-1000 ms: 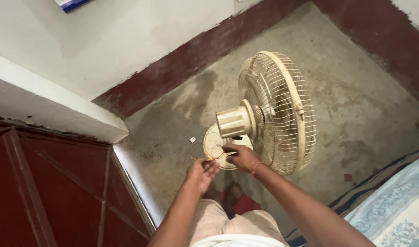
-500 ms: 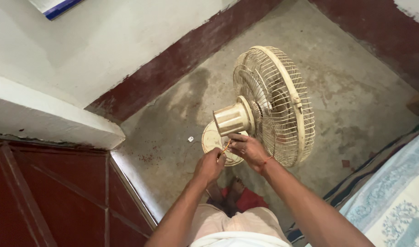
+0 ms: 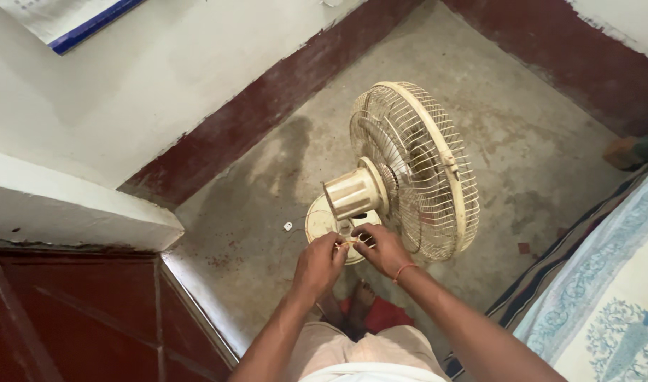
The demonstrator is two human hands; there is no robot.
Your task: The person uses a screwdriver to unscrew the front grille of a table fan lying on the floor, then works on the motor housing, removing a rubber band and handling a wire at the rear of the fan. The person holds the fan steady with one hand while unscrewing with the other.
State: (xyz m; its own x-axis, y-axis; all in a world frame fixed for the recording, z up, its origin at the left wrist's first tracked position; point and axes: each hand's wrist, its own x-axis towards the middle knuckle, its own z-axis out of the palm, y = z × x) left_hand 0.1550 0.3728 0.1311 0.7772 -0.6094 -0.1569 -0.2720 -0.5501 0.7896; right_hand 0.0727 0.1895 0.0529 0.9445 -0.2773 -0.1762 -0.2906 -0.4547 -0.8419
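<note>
On the concrete floor (image 3: pixel 479 127), a cream table fan (image 3: pixel 409 170) stands just beyond both hands, cage turned right. Left hand (image 3: pixel 318 265) and right hand (image 3: pixel 382 249) meet at its neck above the round base (image 3: pixel 319 221), fingertips pinching something too small to identify.

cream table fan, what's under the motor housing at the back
Under the cream table fan's motor housing sits its round cream base on the grey concrete floor. The left hand and right hand cover the base's near half and the neck.
</note>
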